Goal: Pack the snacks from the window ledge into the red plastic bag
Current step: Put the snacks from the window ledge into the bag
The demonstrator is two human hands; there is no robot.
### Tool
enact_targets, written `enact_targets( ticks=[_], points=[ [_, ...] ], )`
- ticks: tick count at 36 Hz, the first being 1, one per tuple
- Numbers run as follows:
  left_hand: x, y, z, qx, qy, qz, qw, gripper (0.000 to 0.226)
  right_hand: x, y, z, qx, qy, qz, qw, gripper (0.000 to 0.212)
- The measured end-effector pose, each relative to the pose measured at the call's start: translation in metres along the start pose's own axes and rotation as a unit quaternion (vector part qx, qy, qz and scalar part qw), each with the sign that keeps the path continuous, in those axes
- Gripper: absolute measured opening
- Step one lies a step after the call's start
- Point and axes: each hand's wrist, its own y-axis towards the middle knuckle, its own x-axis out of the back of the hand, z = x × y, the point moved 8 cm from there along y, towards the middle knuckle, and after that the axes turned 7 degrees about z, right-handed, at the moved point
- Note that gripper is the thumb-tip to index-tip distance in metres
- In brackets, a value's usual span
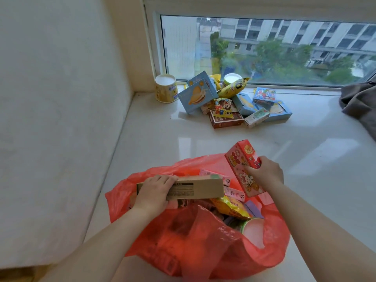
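The red plastic bag [195, 241] lies open on the white ledge [154, 139] in front of me, with several snacks inside. My left hand [154, 192] grips a long tan cardboard box [199, 189] over the bag's mouth. My right hand [266, 174] holds a red and pink carton [242, 165], tilted, above the bag's right rim. A pile of snacks [234, 102] stays by the window: blue boxes, a brown box, yellow packets and two paper cups [165, 88].
A wall runs along the left of the ledge. The window [264, 49] closes the far side. A grey cloth [360, 100] lies bunched at the far right. Bare ledge separates the bag from the snack pile.
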Motion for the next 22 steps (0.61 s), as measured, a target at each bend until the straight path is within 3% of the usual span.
enact_targets(
  ticks=[3, 7, 10, 14, 19, 22],
  points=[
    [0.0, 0.01, -0.001, 0.032, 0.006, 0.026, 0.999, 0.068, 0.006, -0.002, -0.006, -0.008, 0.016, -0.022, 1.0, 0.038],
    [0.016, 0.019, 0.011, 0.058, 0.097, 0.013, 0.994, 0.073, 0.008, -0.003, -0.011, -0.011, 0.032, -0.024, 0.999, 0.041],
    [0.025, 0.02, 0.03, 0.089, 0.133, -0.007, 0.987, 0.058, 0.006, -0.005, -0.01, -0.009, 0.042, -0.031, 0.999, 0.042],
    [0.013, 0.014, 0.05, 0.128, 0.131, 0.03, 0.983, 0.06, 0.002, -0.008, -0.01, -0.005, 0.047, -0.043, 0.998, 0.041],
    [-0.004, -0.002, 0.061, 0.103, 0.126, 0.033, 0.986, 0.069, 0.001, -0.009, -0.008, 0.003, 0.044, -0.02, 0.999, 0.042],
    [-0.021, -0.018, 0.069, 0.113, 0.128, 0.086, 0.982, 0.067, 0.004, -0.009, 0.004, 0.035, 0.046, -0.032, 0.998, 0.039]
  ],
)
